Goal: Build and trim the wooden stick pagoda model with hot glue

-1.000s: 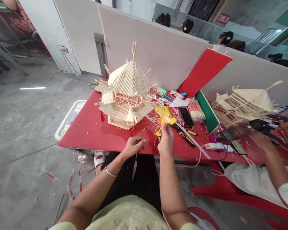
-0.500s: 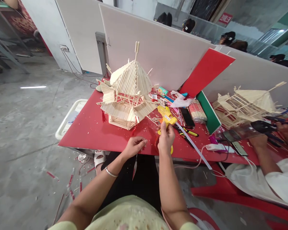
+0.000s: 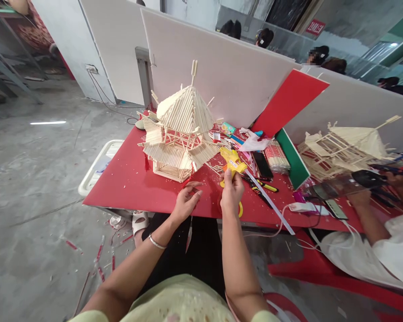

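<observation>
My right hand (image 3: 232,193) is closed around a yellow hot glue gun (image 3: 234,164), and a long translucent glue stick (image 3: 272,203) sticks out of its back toward the lower right. My left hand (image 3: 187,202) hovers at the front of the red table, fingers parted and holding nothing visible. Just beyond it stands a pavilion model (image 3: 185,109) built of thin wooden sticks, with a pointed upper roof, a wider lower roof and a spire. A red tassel (image 3: 147,162) hangs from its left corner. The orange-and-yellow scissors (image 3: 240,209) are partly hidden behind my right hand.
Sticks, a phone (image 3: 262,165), cutters (image 3: 267,185) and packed sticks (image 3: 276,156) crowd the red table (image 3: 121,179) right of the model. At far right, a co-worker's arm (image 3: 369,214) is beside another stick model (image 3: 345,143). White boards (image 3: 201,53) rise behind.
My left hand has opened from a pinch, its fingers spreading and lifting slightly toward the model. My right hand keeps the glue gun almost in place.
</observation>
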`<state>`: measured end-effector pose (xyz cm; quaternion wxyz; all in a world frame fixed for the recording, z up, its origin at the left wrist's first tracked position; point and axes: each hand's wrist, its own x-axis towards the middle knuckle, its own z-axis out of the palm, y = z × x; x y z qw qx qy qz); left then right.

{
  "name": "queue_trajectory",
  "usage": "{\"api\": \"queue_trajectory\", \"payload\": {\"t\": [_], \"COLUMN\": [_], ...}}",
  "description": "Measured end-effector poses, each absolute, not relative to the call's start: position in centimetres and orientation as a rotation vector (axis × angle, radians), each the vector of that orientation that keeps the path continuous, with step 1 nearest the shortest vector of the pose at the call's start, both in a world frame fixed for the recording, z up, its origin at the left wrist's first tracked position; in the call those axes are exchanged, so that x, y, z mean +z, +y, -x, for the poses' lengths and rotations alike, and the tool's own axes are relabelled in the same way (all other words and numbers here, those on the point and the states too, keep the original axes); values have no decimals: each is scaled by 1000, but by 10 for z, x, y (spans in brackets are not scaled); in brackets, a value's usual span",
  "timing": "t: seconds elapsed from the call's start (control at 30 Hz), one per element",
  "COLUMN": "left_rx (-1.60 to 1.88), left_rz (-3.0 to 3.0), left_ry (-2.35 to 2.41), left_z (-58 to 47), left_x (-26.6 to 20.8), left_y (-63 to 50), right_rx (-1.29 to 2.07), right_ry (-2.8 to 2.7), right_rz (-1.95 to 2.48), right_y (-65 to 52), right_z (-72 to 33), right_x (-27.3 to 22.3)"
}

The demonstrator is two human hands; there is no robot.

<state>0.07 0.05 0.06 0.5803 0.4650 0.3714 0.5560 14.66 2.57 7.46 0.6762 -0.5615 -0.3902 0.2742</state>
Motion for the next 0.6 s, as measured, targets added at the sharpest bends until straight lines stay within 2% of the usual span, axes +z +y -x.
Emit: {"api": "queue_trajectory", "payload": {"t": [0.33, 0.6], "left_rx": [1448, 1454], "left_rz": [-981, -909], "left_ry": [953, 913], "left_z": [-5, -6], "left_x": [-3, -8], "left_y": [1, 4], "right_rx": [669, 578], "right_ry": [-946, -902], "right_rz": [1277, 1293], "right_y": [28, 27], "right_z": [-134, -142], "right_x": [74, 68]}}
